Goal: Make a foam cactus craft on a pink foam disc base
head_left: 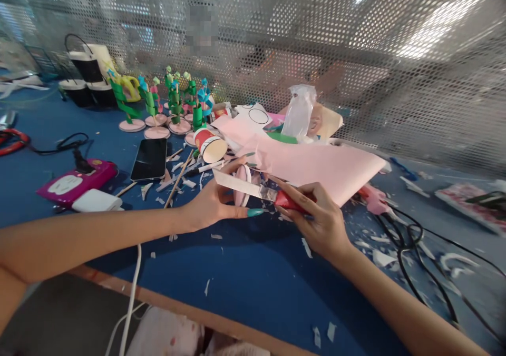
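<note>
A person is gripping a pink disc (241, 199) in the left hand (211, 203), fingers above and thumb below its rim, over the middle of a blue desk (256, 272). The right hand (322, 221) is closing around the red handle of a knife (263, 191). The disc is lying left of the right hand's grip and is standing on edge, its long axis running roughly from the desk's back edge to its front; the blade is pointing toward the left edge, crossing in front of the disc. Whether steel is touching it cannot be told. The left hand, holding the disc, is nearer.

One disc is clearly showing in the grip, and one knife. Toward the back edge, at least five green paper plants (176, 108) are standing on pink bases, with one red-and-white cup (209, 145) tipping on its side before them. One phone (150, 158) and one purple power strip (97, 174) are resting toward the left; three black-and-white containers (87, 71) are clustering near the back left corner. One large pink sheet (324, 169) is spreading behind the hands.
</note>
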A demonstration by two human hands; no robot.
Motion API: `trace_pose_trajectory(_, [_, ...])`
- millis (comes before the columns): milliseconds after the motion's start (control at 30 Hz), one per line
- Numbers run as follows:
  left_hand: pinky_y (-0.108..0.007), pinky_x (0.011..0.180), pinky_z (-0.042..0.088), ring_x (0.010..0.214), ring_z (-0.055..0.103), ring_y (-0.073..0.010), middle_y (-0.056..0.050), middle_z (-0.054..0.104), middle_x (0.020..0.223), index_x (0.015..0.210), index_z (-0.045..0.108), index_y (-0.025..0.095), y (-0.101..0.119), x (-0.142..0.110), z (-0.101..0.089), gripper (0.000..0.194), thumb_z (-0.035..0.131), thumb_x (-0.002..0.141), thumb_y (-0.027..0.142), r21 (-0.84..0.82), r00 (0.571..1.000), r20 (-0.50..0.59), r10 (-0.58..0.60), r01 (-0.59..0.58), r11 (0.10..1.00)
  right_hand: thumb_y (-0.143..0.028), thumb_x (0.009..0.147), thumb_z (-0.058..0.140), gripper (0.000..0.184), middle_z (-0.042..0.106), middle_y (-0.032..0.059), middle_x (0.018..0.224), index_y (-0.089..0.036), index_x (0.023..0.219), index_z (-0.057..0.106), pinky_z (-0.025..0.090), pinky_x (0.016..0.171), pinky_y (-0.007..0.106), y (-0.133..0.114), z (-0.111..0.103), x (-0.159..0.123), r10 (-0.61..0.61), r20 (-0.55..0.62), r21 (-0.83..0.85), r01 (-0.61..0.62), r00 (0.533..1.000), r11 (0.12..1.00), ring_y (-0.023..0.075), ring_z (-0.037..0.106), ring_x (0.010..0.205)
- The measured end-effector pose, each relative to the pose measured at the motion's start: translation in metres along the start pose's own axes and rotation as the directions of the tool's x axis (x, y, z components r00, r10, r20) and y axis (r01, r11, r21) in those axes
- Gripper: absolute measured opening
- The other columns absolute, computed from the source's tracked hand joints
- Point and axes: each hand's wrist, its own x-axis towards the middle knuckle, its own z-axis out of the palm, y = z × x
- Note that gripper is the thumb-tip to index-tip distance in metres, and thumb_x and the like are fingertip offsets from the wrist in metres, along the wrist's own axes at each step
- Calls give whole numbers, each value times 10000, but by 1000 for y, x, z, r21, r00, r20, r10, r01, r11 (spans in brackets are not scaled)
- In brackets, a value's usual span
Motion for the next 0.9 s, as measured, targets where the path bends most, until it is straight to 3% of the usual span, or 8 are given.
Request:
trace_pose_trajectory(267, [-436, 980, 446, 1163, 501, -269, -57, 308, 1457, 1250, 492, 281, 0, 2, -1, 759, 776, 569, 103, -4, 1000, -12, -4, 4, 1000, -288, 879, 538, 437, 485, 42, 813, -293, 1316, 516, 438, 576, 256, 5, 0, 0, -70, -23, -47, 68, 997, 997, 142, 500, 709])
trace_pose_trajectory(467, [-412, 955, 462, 1225, 446, -288, -75, 328, 1433, 1255, 479, 261, 1, 2, 0, 761, 762, 568, 94, 35, 1000, 11, -13, 12, 999, -280, 875, 546, 464, 482, 43, 819, -297, 1335, 491, 435, 587, 265, 5, 2, 0, -69, -32, -52, 67, 997, 996, 147, 495, 719])
trace_pose_trajectory(767, [-454, 906, 483, 1072, 549, -269, -98, 509, 1231, 1319, 421, 240, 3, 0, 1, 835, 775, 569, 145, 148, 995, 16, -95, 92, 985, -320, 882, 533, 390, 504, 46, 817, -261, 1266, 569, 453, 606, 263, 3, 2, -1, -26, -13, -69, 25, 1000, 997, 142, 516, 721])
trace_pose_trajectory(900, [-410, 866, 511, 1049, 556, -251, -89, 466, 1296, 1322, 408, 284, 3, -1, 1, 829, 789, 591, 197, 166, 996, 8, -84, 81, 983, -368, 906, 482, 364, 550, 51, 773, -193, 1197, 612, 466, 598, 262, 1, 1, -1, 83, -70, -50, -87, 994, 995, 137, 539, 676])
